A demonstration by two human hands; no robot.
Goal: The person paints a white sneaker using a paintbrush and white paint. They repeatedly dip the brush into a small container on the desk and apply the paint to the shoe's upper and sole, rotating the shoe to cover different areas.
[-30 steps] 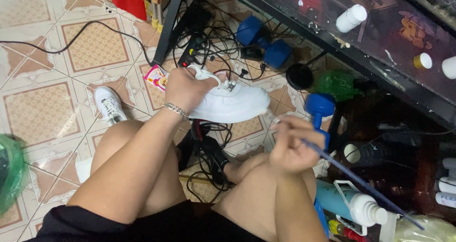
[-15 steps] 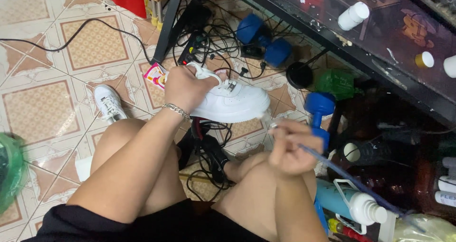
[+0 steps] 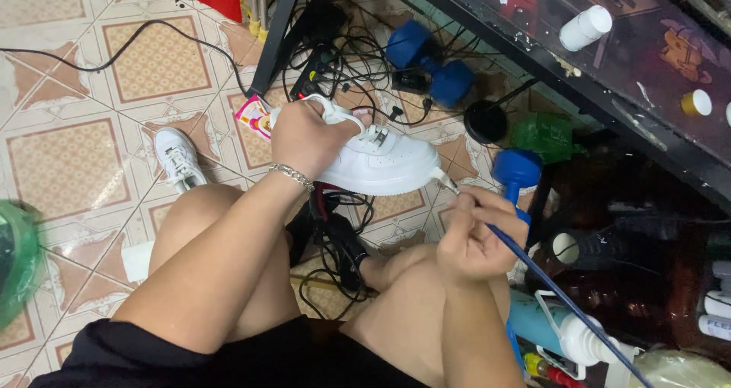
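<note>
While we sit over the tiled floor (image 3: 68, 159) with both knees up, our left hand (image 3: 308, 135) is closed around the heel end of one white sneaker (image 3: 384, 159), fingers curled over its collar, holding it raised above a tangle of black cables (image 3: 335, 60). Our right hand (image 3: 476, 232) is pinched shut on one thin blue-handled brush (image 3: 548, 281); the handle runs down and away to the lower right, and the tip meets the sneaker's toe edge. The held sneaker lies on its side between the two hands, toe pointing toward the right hand.

We count two white sneakers in all: the one in hand and a second sneaker (image 3: 179, 159) standing on the tiles just left of our left knee, well apart from both hands. One silver bracelet (image 3: 291, 176) circles the left wrist. Two blue dumbbells show: one (image 3: 426, 57) lying among the cables beyond the shoe, another (image 3: 518, 171) just beyond our right hand. One green bottle (image 3: 544, 135) lies near the dark table's (image 3: 609, 76) leg. On the table we see one white bottle (image 3: 585, 27) and one yellow-capped jar (image 3: 696, 102). One green bag (image 3: 19, 258) sits at the left edge.
</note>
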